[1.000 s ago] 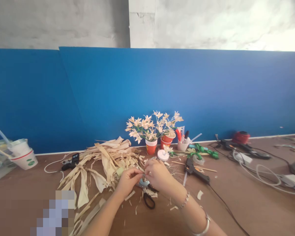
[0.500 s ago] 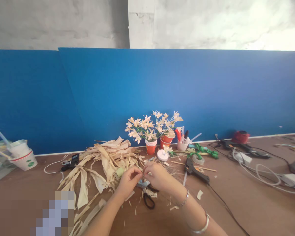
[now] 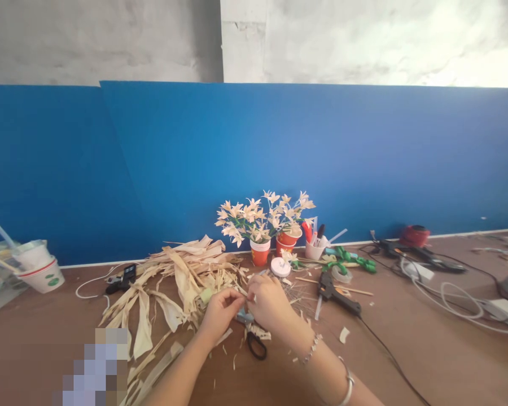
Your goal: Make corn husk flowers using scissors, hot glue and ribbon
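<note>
My left hand and my right hand meet over the middle of the table, each with thumb and fingers pinched together. Whatever lies between the fingertips is too small to make out. Under them rest scissors with black handles, partly covered by my right hand. Left of my hands spreads a heap of dried corn husks. Behind stand pale husk flowers on green stems in a red paper cup. A round white lid-like piece sits just beyond my right hand.
A black glue gun with a trailing cord lies to the right, near green tape-like coils. A cup of pens stands behind. White cables run at far right, a white cup stands at far left. A blue partition closes the back.
My right hand and forearm have shifted slightly left, its fingers turning over a little. My left hand stays almost in place, still pinched.
</note>
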The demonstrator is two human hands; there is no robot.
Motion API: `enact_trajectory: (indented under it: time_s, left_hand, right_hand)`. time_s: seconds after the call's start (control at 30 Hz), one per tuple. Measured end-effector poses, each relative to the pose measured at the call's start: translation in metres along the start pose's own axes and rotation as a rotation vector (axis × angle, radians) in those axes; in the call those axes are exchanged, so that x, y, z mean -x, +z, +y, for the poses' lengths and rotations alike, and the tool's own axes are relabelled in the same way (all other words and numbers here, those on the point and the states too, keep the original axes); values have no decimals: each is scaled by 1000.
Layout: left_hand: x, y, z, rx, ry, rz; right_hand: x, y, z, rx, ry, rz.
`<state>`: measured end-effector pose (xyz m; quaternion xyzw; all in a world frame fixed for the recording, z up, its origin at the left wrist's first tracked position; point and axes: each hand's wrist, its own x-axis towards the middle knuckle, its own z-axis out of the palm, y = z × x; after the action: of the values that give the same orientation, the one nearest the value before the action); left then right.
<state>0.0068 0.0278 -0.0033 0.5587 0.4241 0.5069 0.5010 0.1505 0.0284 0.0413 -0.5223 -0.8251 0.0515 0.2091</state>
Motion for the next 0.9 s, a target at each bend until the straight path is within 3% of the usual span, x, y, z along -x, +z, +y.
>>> enact_trajectory:
  time_s: [0.33,0.5,0.63,0.8,0.9]
  left_hand:
    - [-3,-2,-8,-5,-142,-36]
    - [-3,-2,-6,60,-89,-23]
    - [-4,-3,-7,81,-77,-11]
    - [-2,-4,-7,104,-73,-53]
    - [0,-3,-4,114,-70,-80]
  right_hand:
    - [-1,-7,0,14,-93,25]
    - [0,-5,0,-11,-110,38]
    - [-2,1,7,-200,-65,39]
    - [-4,2,17,-591,-29,-78]
    - [-4,0,20,-687,-46,-114]
